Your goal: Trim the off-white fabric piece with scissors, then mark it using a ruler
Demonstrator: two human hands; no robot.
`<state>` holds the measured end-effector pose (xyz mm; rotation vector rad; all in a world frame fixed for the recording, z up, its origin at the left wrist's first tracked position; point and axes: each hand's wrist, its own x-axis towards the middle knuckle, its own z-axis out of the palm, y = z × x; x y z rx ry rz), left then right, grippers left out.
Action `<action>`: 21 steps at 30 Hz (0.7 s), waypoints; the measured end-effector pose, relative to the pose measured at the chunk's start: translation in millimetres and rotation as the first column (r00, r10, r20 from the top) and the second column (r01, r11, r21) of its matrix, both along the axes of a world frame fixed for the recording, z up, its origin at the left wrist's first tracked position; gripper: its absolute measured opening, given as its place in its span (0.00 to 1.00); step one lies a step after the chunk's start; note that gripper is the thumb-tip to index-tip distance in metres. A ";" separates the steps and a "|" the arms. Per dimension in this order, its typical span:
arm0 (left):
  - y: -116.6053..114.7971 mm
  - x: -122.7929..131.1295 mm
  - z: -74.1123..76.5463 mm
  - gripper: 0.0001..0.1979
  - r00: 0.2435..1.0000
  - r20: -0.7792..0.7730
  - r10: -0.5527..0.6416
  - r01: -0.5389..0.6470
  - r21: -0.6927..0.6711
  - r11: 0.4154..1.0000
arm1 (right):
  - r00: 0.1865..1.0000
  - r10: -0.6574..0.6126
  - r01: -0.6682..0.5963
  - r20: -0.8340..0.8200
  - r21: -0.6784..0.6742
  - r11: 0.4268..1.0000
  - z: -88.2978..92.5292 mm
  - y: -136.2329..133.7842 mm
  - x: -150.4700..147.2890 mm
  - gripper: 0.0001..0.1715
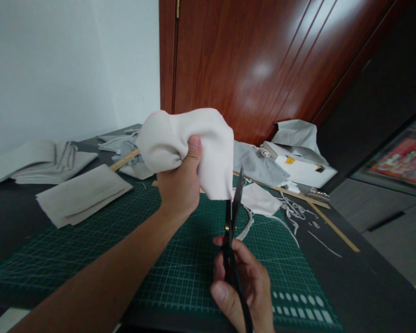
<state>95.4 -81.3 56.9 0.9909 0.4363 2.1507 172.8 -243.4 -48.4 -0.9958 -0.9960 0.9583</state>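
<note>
My left hand (180, 182) is closed around a bunched piece of pale beige fabric (183, 141) and holds it up above the green cutting mat (125, 249). My right hand (244, 289) grips black scissors (233, 217) with a brass pivot. The blades point upward and their tips touch the lower right edge of the hanging fabric. Thin trimmed strips of cloth (291, 212) lie on the mat just right of the scissors.
Folded grey fabric pieces (81, 194) and a stack (38, 159) lie at the left on the dark table. A wooden ruler (329, 222) runs along the right. More cloth and a white box (303, 166) sit before a red-brown door (256, 64).
</note>
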 end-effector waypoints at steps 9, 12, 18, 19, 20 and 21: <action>0.6 -0.5 -2.5 0.19 1.000 -0.024 -0.015 0.015 0.032 0.999 | 1.000 0.004 -0.004 -0.006 -0.003 1.000 2.3 -0.7 -0.1 0.39; 6.9 1.4 -6.2 0.21 1.000 -0.016 0.022 -0.021 0.054 0.998 | 1.000 0.006 -0.006 -0.010 -0.004 1.000 1.9 -0.6 -0.6 0.39; 12.9 2.8 -10.2 0.22 1.000 0.009 0.028 -0.029 0.077 0.997 | 1.000 -0.016 0.016 -0.006 0.009 1.000 0.8 -0.4 -1.8 0.38; 12.8 2.6 -10.2 0.22 1.000 0.002 0.028 -0.029 0.076 0.997 | 1.000 -0.018 0.018 -0.008 0.010 1.000 0.5 -0.5 -2.0 0.38; 12.6 2.4 -10.1 0.22 1.000 -0.005 0.030 -0.030 0.070 0.997 | 1.000 -0.018 0.018 -0.010 0.009 1.000 0.2 -0.6 -2.1 0.38; 12.4 2.2 -10.0 0.22 0.999 -0.010 0.034 -0.034 0.062 0.997 | 1.000 -0.018 0.018 -0.012 0.008 1.000 -0.1 -0.7 -2.1 0.38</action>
